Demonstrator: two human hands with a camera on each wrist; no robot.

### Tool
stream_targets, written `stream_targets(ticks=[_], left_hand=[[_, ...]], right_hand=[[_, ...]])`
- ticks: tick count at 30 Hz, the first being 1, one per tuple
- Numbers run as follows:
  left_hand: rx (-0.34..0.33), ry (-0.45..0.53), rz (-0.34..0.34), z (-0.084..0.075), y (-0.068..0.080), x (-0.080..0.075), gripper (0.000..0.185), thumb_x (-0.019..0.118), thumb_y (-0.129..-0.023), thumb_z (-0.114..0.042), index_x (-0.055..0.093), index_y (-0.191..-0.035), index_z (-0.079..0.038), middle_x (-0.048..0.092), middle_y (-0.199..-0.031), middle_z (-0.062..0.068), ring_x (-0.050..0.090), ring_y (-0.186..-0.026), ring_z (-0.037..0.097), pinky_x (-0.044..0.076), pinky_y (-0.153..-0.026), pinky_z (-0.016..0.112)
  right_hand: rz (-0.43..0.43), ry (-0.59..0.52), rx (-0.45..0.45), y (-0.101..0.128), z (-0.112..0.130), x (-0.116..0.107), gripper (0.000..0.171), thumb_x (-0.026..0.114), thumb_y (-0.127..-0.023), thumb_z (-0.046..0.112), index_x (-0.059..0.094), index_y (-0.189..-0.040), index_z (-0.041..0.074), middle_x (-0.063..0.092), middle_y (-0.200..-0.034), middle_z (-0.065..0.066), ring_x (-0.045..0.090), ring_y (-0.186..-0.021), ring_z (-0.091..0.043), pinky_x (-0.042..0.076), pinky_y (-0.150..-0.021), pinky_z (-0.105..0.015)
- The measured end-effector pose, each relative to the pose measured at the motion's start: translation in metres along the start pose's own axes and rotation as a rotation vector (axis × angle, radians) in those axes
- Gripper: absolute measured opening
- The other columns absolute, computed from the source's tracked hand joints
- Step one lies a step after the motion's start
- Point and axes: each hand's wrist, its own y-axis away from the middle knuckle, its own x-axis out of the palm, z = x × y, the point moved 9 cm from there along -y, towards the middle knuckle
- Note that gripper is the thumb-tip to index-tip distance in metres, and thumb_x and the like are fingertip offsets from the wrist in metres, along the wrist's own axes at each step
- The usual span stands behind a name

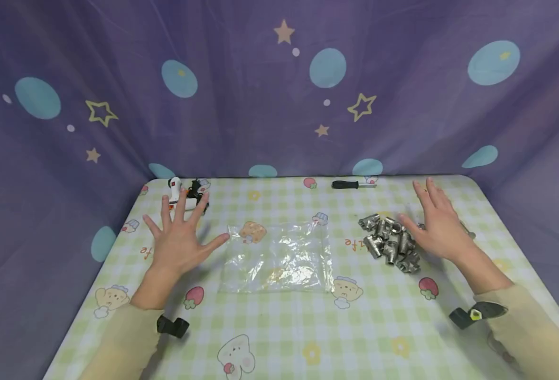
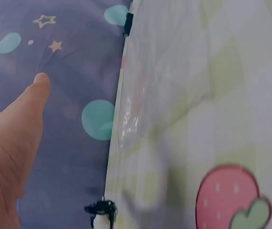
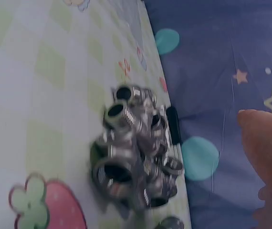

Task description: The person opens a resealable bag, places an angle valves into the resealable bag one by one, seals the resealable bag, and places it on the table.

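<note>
My left hand point(image 1: 177, 245) has its fingers spread wide above the table's left side, holding nothing. Its thumb reaches towards the left edge of a clear plastic bag point(image 1: 275, 258), which lies flat in the middle. To the right, my right hand point(image 1: 438, 227) also has straight fingers and holds nothing. Just left of it sits a pile of metal pipe fittings point(image 1: 391, 245), with its thumb near them in the head view. In the right wrist view the fittings point(image 3: 131, 148) show threaded, open ends. Only the thumb point(image 2: 28, 109) shows in the left wrist view.
A screwdriver point(image 1: 350, 184) with a black handle lies along the back edge. Behind my left fingers, a white object point(image 1: 175, 187) and a black item point(image 1: 195, 187) are partly hidden. Part of a metal thing point(image 1: 468, 230) shows beyond my right hand. A purple curtain point(image 1: 241, 126) hangs behind.
</note>
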Motion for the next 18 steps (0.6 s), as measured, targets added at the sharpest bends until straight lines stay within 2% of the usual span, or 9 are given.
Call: stream_targets(ticks=[3, 12, 15, 18], left_hand=[[0.024, 0.026, -0.015, -0.013, -0.002, 0.0, 0.104, 0.065, -0.087, -0.078, 0.017, -0.171, -0.04, 0.004, -0.18, 0.017, -0.007, -0.163, 0.055, -0.005, -0.112, 0.093], [0.101, 0.065, -0.035, -0.055, -0.013, 0.01, 0.102, 0.07, -0.087, -0.073, 0.024, -0.17, -0.036, 0.01, -0.18, 0.016, 0.004, -0.165, 0.05, 0.009, -0.119, 0.088], [0.133, 0.092, -0.049, -0.07, -0.015, 0.013, 0.102, 0.071, -0.087, -0.071, 0.027, -0.17, -0.034, 0.015, -0.179, 0.018, 0.012, -0.164, 0.051, 0.013, -0.121, 0.085], [0.17, 0.128, -0.062, -0.085, -0.017, 0.017, 0.099, 0.072, -0.088, -0.069, 0.03, -0.169, -0.03, 0.022, -0.176, 0.021, 0.021, -0.161, 0.053, 0.017, -0.123, 0.082]], right_hand=[[0.008, -0.002, -0.024, -0.004, 0.012, 0.002, 0.089, 0.06, -0.107, 0.044, 0.011, -0.172, 0.008, 0.001, -0.176, -0.03, 0.009, -0.159, -0.061, 0.018, -0.118, -0.083], [0.057, -0.061, -0.088, -0.012, 0.052, 0.018, 0.087, 0.06, -0.108, 0.041, 0.012, -0.171, 0.007, 0.009, -0.177, -0.027, 0.023, -0.156, -0.059, 0.029, -0.117, -0.079], [0.056, -0.072, -0.101, -0.013, 0.063, 0.025, 0.084, 0.062, -0.107, 0.038, 0.017, -0.17, 0.005, 0.018, -0.175, -0.028, 0.028, -0.155, -0.056, 0.032, -0.119, -0.074], [0.035, -0.071, -0.125, -0.014, 0.074, 0.032, 0.08, 0.065, -0.106, 0.035, 0.026, -0.167, -0.001, 0.032, -0.17, -0.03, 0.04, -0.15, -0.054, 0.037, -0.12, -0.069]])
